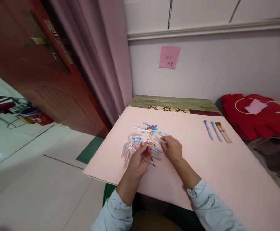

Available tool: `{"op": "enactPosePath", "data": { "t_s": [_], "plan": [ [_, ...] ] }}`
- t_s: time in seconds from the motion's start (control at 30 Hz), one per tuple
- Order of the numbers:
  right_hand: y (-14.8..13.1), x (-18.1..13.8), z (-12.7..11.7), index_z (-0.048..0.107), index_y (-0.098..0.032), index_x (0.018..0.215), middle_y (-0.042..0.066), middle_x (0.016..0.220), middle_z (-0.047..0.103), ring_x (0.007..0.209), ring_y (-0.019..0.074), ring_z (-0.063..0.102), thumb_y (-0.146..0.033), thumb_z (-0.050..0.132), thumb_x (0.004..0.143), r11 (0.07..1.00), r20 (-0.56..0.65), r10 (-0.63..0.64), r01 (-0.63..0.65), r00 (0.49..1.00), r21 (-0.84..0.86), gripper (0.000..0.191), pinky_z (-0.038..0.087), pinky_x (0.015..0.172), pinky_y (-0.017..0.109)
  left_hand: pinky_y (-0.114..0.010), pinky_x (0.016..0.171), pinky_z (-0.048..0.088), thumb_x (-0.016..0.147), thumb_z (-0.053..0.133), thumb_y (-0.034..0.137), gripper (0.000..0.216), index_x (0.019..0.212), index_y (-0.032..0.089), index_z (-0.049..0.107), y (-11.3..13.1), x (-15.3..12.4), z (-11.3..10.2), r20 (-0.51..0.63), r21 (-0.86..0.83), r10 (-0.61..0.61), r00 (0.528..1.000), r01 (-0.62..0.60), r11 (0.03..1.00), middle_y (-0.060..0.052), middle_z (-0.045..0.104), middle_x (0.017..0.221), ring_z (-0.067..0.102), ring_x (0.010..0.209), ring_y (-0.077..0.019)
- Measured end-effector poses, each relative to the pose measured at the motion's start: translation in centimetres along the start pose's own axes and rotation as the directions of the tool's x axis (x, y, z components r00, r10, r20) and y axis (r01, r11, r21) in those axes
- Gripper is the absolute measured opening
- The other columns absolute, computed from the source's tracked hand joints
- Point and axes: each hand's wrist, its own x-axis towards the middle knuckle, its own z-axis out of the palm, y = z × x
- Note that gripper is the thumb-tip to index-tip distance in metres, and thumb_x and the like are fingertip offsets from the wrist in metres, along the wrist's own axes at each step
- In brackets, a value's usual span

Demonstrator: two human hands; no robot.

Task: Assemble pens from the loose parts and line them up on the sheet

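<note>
Now, left hand: this hand [140, 159] pinches a small brown piece [143, 144] between thumb and fingers, over the messy pile.
Brown piece: it lies sideways, its long way going left to right; fingers hide some of it.
Right hand: this hand [171, 148] is narrow, with finger and thumb close together by a pale tube [157, 140]. I cannot tell if it holds the tube.
Pile: lots of pen bits lie in the middle of the pink table [202, 186], around and under the left hand, and they point many ways.
Clear sticks: these pinkish ones [125, 150] spread like a fan on the pile's left side, mostly running from near to far.
Round tops: blue ones [154, 127] and brown ones [149, 128] sit together at the far side of the pile.
Dark tip: one thin stick [152, 164] pokes out below the left hand and points right and toward the person.
Whole pens: a purple pen [208, 130], a blue pen [216, 131] and two tan pens [223, 132] lie at the right. Their tops face the wall [202, 64]; their tips point toward the person and a little right.
Red cloth: it [236, 120] is past the table's right side, with a pink note [256, 106] on it.
</note>
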Motion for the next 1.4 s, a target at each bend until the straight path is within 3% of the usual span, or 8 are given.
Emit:
{"op": "enactPosePath", "data": {
  "t_s": [0.17,0.33,0.5,0.63,0.77,1.07,1.27,1.4],
  "plan": [
    [-0.9,0.0,-2.8,0.07,-0.023,0.095,0.003,0.092,0.069,0.074,0.0169,0.061,-0.025,0.055,0.084,0.982,-0.136,0.111,-0.087,0.984,0.17,0.018,0.047,0.07,0.029,-0.014,0.059,0.054,0.084,0.061,0.003,0.008,0.085,0.009,0.067,0.2,-0.4,-0.3,0.037,0.001,-0.01,0.999,0.01,1.0,-0.01,0.072,0.086,0.065,0.064,-0.0081],
    [-3.2,-1.8,-6.9,0.068,-0.021,0.091,0.004,0.088,0.067,0.071,0.0158,0.059,-0.033,0.057,0.087,0.944,-0.213,0.173,-0.099,0.962,0.316,0.017,0.042,0.05,0.024,-0.015,0.058,0.053,0.085,0.062,0.006,0.005,0.084,0.01,0.065,0.3,-0.3,-0.3,0.016,-0.005,-0.01,1.0,0.01,1.0,-0.009,0.071,0.088,0.064,0.063,-0.0077],
    [-1.7,-3.9,-7.9,0.071,-0.022,0.09,0.003,0.087,0.07,0.069,0.0154,0.06,-0.04,0.056,0.087,0.939,-0.123,0.287,-0.253,0.95,0.233,0.023,0.045,0.059,0.025,-0.014,0.056,0.053,0.088,0.058,0.005,0.008,0.088,0.008,0.065,1.2,-0.4,-0.3,0.014,-0.006,-0.002,1.0,0.002,1.0,-0.008,0.07,0.082,0.064,0.062,-0.0075],
    [0.5,-5.1,-8.3,0.073,-0.023,0.088,0.002,0.079,0.07,0.068,0.018,0.06,-0.042,0.058,0.083,0.883,0.014,0.441,-0.437,0.897,0.172,0.025,0.044,0.063,0.029,-0.013,0.054,0.052,0.089,0.054,0.003,0.012,0.09,0.007,0.065,2.3,-0.4,-0.8,0.056,-0.032,0.034,0.998,-0.032,0.999,-0.007,0.068,0.078,0.062,0.06,-0.007],
    [0.1,-5.9,-8.8,0.072,-0.024,0.092,0.002,0.078,0.07,0.066,0.0184,0.059,-0.039,0.051,0.085,0.85,0.044,0.522,-0.524,0.852,0.057,0.027,0.04,0.061,0.028,-0.014,0.053,0.052,0.088,0.055,0.005,0.01,0.085,0.008,0.065,2.3,-0.4,-1.3,0.074,-0.023,0.007,0.997,-0.005,1.0,-0.006,0.066,0.076,0.062,0.06,-0.0073],
    [-0.9,-5.5,-9.6,0.072,-0.024,0.099,0.005,0.101,0.07,0.086,0.0196,0.062,-0.031,0.053,0.086,0.873,0.088,0.439,-0.401,0.894,-0.276,0.025,0.038,0.071,0.029,-0.014,0.05,0.049,0.088,0.056,0.007,0.009,0.084,0.009,0.064,2.3,-0.9,-1.4,0.129,0.058,-0.08,0.988,0.073,0.996,-0.004,0.062,0.068,0.057,0.054,-0.0067],
    [-1.1,-3.7,-7.5,0.071,-0.026,0.109,0.006,0.107,0.068,0.097,0.0221,0.062,-0.041,0.053,0.091,0.893,0.154,0.393,-0.335,0.907,-0.301,0.03,0.04,0.075,0.03,-0.013,0.048,0.047,0.091,0.051,0.008,0.013,0.085,0.009,0.063,2.3,-1.4,-1.5,0.141,0.074,-0.093,0.986,0.083,0.994,-0.004,0.062,0.068,0.055,0.051,-0.0056],
    [-0.8,-3.1,-5.9,0.072,-0.025,0.098,0.007,0.1,0.068,0.092,0.0208,0.063,-0.035,0.045,0.096,0.872,0.188,0.386,-0.291,0.903,-0.393,0.029,0.039,0.069,0.029,-0.013,0.047,0.047,0.092,0.05,0.007,0.013,0.087,0.009,0.062,2.1,-1.7,-1.6,0.151,0.073,-0.084,0.985,0.074,0.995,-0.006,0.065,0.073,0.057,0.053,-0.006]
  ]
}}
